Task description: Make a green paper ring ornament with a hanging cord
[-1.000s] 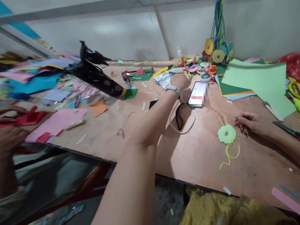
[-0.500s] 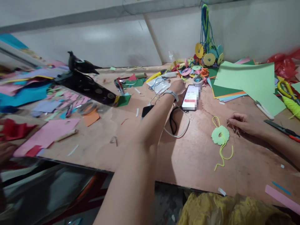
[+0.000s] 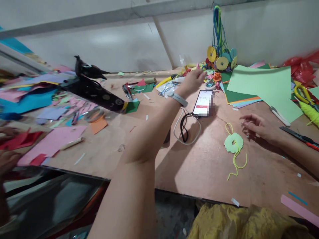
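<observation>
My left hand (image 3: 193, 81), with a pale band on its wrist, hangs above the far part of the table, beside a heap of small coloured paper pieces (image 3: 214, 78). Its fingertips are turned away and blurred, so I cannot tell what they do. Just below that hand lies a phone (image 3: 201, 103) with a lit timer screen and a black strap (image 3: 183, 129). My right hand (image 3: 256, 127) rests on the table with loosely bent fingers apart, holding nothing visible. Left of it, untouched, lies a light green scalloped paper disc (image 3: 233, 142) with a yellow cord (image 3: 235, 166) through its centre hole.
Green paper sheets (image 3: 259, 81), a box cutter (image 3: 299, 134) and yellow-handled scissors (image 3: 301, 93) lie at right. Corded discs (image 3: 221, 63) hang by the wall. A black bird-shaped object (image 3: 89, 71) stands left. Another person's hands (image 3: 8, 159) are at the far left with red paper (image 3: 22, 138).
My left hand has risen from beside the phone and moved slightly farther and to the right. My right hand's fingers have spread a little. The other person's hands and red paper show more.
</observation>
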A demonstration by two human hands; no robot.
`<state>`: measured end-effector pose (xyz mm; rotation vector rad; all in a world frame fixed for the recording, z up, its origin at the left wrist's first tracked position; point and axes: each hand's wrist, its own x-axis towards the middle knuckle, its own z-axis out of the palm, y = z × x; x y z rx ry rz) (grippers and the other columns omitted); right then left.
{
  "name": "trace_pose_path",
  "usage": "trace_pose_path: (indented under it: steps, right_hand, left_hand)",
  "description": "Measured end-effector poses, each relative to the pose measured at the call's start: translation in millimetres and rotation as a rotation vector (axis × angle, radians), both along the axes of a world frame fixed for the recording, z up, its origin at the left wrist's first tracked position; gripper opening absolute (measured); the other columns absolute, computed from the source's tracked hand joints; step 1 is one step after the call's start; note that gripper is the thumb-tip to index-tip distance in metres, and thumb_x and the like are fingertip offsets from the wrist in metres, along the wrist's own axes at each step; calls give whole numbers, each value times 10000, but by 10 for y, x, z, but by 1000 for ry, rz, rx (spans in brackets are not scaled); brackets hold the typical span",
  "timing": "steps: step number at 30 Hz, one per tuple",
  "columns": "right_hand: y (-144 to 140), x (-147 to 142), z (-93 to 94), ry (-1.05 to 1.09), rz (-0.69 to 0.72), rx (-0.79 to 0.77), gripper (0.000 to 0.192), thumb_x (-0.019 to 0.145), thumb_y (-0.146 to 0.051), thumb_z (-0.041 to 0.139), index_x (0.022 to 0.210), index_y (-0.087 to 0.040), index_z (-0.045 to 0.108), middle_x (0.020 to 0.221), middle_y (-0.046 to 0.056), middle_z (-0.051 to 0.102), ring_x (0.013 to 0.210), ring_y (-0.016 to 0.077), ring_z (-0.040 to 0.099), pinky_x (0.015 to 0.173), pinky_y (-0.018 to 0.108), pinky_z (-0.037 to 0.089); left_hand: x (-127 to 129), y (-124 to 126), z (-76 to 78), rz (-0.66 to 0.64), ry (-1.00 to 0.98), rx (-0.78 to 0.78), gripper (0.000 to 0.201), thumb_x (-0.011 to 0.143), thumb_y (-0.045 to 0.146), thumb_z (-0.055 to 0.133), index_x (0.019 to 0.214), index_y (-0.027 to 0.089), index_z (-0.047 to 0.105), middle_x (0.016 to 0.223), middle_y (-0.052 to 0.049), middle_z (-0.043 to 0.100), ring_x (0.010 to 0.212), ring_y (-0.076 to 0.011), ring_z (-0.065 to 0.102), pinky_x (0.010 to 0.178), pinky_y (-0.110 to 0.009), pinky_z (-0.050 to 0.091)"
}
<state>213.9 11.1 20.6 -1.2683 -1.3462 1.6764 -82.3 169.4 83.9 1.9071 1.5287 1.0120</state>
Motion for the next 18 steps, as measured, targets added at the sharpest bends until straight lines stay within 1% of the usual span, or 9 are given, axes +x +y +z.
trace_pose_path:
  steps: [2,3,4,6,8,11,14,16,18]
  right_hand:
    - [3,-8,54,82,-72,25,641,812,-446,854,1372,-297,580,1300,99,681,714,130,637,568,292,554]
    - [6,-9,79,112,-75,17,686,802,-424,864,1407,-322,560,1368,101,661,746,139,650,593,299,572]
    - [10,-8,97,138,-51,-15,681,789,-415,877,1391,-322,571,1367,96,666,752,144,658,607,303,581]
    - [15,-2,112,199,20,-112,575,767,-429,900,1254,-278,633,1185,69,725,693,133,650,593,287,566]
    - [16,6,101,256,53,-194,492,768,-459,905,1135,-243,659,897,11,713,583,105,592,530,250,505]
    - [21,16,70,311,-16,-178,449,813,-512,869,1096,-220,680,603,-73,545,465,78,437,447,220,377]
    - [40,19,43,276,-48,-124,433,802,-550,869,977,-198,688,535,-94,466,429,67,341,419,228,303]
    - [59,18,18,242,-56,-129,456,765,-557,895,927,-190,678,543,-88,476,435,64,341,418,231,300]
    - [78,17,-19,219,-69,-142,487,735,-567,914,925,-185,678,554,-79,494,453,67,365,420,226,317]
  left_hand:
    - [358,-379,24,-196,56,2,350,995,278,645,688,208,492,703,-26,514,843,-219,581,848,-343,425]
    - [537,-580,-6,-297,97,12,344,1009,299,622,703,210,493,729,-33,544,818,-212,578,830,-346,427]
    - [704,-764,-58,-391,135,22,337,1014,317,612,716,213,494,754,-41,571,789,-205,571,802,-348,423]
    - [963,-1030,-198,-512,182,48,311,1014,333,604,746,221,495,796,-59,604,758,-198,556,751,-344,405]
    - [1100,-1119,-325,-510,174,77,329,1026,359,576,741,228,477,786,-65,605,730,-191,539,726,-346,392]
    - [1105,-968,-421,-477,105,32,426,1059,457,517,703,229,471,725,-54,591,681,-178,520,716,-347,404]
    - [974,-606,-466,-446,31,-73,448,1056,509,517,713,221,536,727,-53,619,703,-188,560,755,-347,440]
    - [862,-305,-515,-287,112,-59,381,1044,442,550,739,214,555,804,-88,651,817,-234,610,826,-372,451]
    - [769,-11,-588,-116,182,14,176,995,260,603,836,185,594,997,-167,680,1045,-314,628,938,-416,437]
